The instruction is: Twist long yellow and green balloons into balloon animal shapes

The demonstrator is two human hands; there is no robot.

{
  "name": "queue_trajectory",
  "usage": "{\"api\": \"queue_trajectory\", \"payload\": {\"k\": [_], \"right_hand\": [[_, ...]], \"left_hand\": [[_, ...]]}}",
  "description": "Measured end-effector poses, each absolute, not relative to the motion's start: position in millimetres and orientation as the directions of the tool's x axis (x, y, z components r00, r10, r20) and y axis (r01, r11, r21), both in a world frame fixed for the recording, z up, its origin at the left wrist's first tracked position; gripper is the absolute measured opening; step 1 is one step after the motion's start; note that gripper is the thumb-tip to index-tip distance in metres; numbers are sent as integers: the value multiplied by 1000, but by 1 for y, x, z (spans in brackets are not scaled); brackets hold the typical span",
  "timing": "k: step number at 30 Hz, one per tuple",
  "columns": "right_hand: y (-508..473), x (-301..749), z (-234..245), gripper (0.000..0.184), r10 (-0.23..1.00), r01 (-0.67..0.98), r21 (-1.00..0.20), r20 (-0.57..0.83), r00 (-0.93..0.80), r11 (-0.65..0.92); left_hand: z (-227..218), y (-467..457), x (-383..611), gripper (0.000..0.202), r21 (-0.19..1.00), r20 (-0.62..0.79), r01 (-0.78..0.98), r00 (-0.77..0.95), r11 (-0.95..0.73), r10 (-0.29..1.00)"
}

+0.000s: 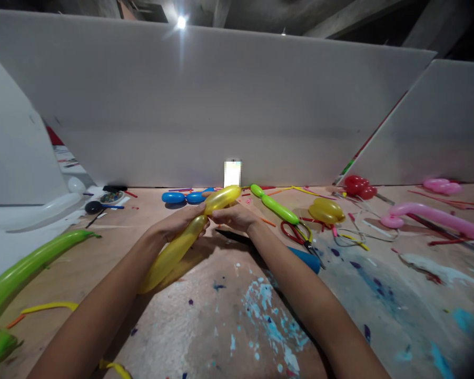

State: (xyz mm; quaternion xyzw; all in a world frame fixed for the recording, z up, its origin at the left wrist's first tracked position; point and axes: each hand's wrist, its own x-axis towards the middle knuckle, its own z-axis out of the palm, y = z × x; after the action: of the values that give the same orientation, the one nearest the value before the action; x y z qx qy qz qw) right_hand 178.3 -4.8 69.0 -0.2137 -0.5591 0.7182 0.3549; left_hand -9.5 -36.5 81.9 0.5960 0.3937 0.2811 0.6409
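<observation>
A long yellow balloon (174,257) stretches between my hands, narrowed at one point into a short upper segment and a longer lower one. My left hand (178,221) is closed around it near the narrow point. On the other side, my right hand (234,217) grips the balloon at that same spot, its fingertips partly hidden. Just behind the hands lies a blue balloon (174,198) with a pinched middle. A pair of scissors (300,236) with red and yellow handles rests to the right, by a green balloon (278,208).
Green balloon (31,263) at left; white balloon (51,210) behind it. Yellow (326,210), red (357,187) and pink (446,221) balloons lie right. A blue-bodied pump-like tool (305,259) passes under my right forearm. Grey panels (209,105) wall the paint-splattered table (205,326).
</observation>
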Motion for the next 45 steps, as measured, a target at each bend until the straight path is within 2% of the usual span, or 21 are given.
{"api": "queue_trajectory", "payload": {"k": [2,5,8,11,14,18,20,23,26,29,32,34,36,40,43,45], "right_hand": [[-4,178,68,31,791,-300,-944,75,-608,-141],[-1,178,68,39,808,-299,-921,-27,-589,-249],[2,177,67,46,857,-315,-897,-121,-501,-310],[6,177,66,43,914,-370,-897,-83,-396,-242],[7,178,64,41,908,-375,-908,-13,-419,-186],[4,183,65,39,841,-351,-934,135,-524,-69],[1,186,67,42,812,-329,-943,151,-564,-54],[1,188,68,35,838,-204,-978,84,-540,-33],[6,190,66,36,902,-102,-995,59,-428,16],[11,194,64,33,892,-151,-987,121,-436,60],[12,199,65,40,849,-203,-973,200,-488,113],[10,201,67,36,851,-142,-982,182,-493,127],[7,201,69,32,874,-20,-995,96,-476,98],[2,199,72,40,866,163,-985,-42,-499,47],[3,201,73,32,848,148,-984,9,-531,104],[5,205,73,34,844,84,-985,82,-530,149]], "left_hand": [[82,-33,-10,46,985,-99,169,435,27,895],[85,-30,-9,47,934,32,325,338,-149,941],[86,-29,-8,43,765,250,530,279,-366,927],[84,-30,-9,39,559,373,698,270,-447,888],[83,-30,-11,45,546,346,705,302,-452,888],[84,-29,-13,53,699,202,605,345,-381,917],[84,-29,-14,52,715,159,597,369,-364,916],[84,-29,-16,41,619,262,669,318,-411,911],[82,-29,-17,50,531,336,732,282,-428,899],[81,-30,-17,46,487,326,756,306,-437,894],[81,-29,-17,48,456,282,779,332,-430,900],[81,-28,-18,47,433,285,800,315,-415,905],[81,-28,-19,49,410,322,814,293,-412,900],[83,-29,-20,54,369,335,826,309,-426,890],[84,-30,-20,55,354,287,841,319,-410,903],[85,-30,-19,54,351,259,845,327,-404,909]]}}
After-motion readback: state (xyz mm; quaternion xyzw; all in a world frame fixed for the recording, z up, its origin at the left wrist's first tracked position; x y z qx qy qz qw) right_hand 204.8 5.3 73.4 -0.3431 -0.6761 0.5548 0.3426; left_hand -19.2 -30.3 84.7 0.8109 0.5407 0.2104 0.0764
